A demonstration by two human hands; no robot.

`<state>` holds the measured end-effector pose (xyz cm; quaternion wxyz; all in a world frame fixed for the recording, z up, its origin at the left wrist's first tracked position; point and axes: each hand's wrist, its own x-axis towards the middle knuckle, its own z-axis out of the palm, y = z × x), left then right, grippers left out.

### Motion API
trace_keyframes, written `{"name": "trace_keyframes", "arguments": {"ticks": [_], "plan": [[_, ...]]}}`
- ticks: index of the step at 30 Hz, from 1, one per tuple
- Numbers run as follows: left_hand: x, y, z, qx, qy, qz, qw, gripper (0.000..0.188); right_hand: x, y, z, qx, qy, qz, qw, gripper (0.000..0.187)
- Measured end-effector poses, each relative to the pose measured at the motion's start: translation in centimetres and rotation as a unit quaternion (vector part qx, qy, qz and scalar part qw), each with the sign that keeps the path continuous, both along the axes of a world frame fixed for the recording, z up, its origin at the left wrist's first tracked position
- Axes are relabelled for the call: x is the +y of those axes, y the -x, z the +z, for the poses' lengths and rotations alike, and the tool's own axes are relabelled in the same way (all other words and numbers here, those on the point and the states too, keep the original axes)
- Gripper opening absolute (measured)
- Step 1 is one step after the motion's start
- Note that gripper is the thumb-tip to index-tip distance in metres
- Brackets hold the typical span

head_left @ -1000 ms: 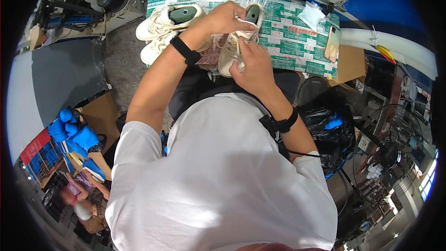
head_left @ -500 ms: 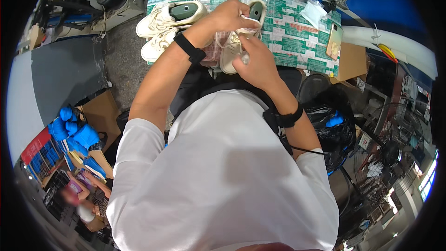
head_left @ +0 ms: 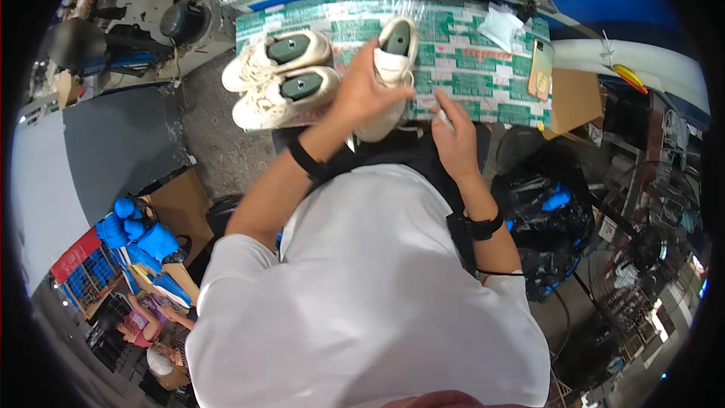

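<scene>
My left hand point(head_left: 366, 92) is closed around the side of a cream lace-up sneaker point(head_left: 393, 65), thumb reaching across its front. The sneaker stands on the wrapped table, toe toward me, with a dark green insole showing in its opening. A lace hangs by its toe, which my hand partly covers. Just right of the shoe and apart from it is my right hand point(head_left: 455, 134), index finger forward, the others curled. Something small and pale shows between its thumb and fingers; I cannot make it out. Two more cream sneakers, a far one point(head_left: 260, 60) and a near one point(head_left: 272, 102), sit side by side at the left.
The table point(head_left: 468, 68) is covered in green-and-white printed sheet under clear film. A white packet point(head_left: 500, 28) and a phone point(head_left: 541, 69) lie on its right side. A cardboard box point(head_left: 578, 102) and a black plastic bag point(head_left: 555, 234) stand to the right. Other people appear at lower left.
Both hands were at the sneaker's opening and laces. The left has slid down to the shoe's side, and the right has drawn away to the right. The view has shifted slightly.
</scene>
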<state>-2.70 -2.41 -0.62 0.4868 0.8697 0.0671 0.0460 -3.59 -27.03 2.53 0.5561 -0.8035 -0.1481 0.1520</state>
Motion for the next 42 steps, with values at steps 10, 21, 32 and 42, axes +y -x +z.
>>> {"name": "trace_keyframes", "arguments": {"ticks": [10, 21, 32, 42], "plan": [[0.8, -3.6, 2.2, 0.131, 0.261, 0.128, 0.948, 0.079, 0.1, -6.6, -8.4, -0.216, 0.236, -0.020, 0.947, 0.068], [28.2, -25.7, 12.4, 0.075, -0.100, -0.162, 0.979, 0.085, 1.2, -8.5, -11.1, -0.357, 0.256, -0.031, 0.898, 0.081], [16.8, -36.4, 8.2, 0.081, -0.136, -0.034, 0.987, 0.078, 1.1, -9.4, -10.6, -0.325, 0.279, -0.013, 0.904, 0.082], [13.7, -51.5, -5.1, 0.007, 0.023, 0.113, 0.993, 0.059, 1.0, -9.1, -10.7, -0.328, 0.269, -0.020, 0.905, 0.079]]}}
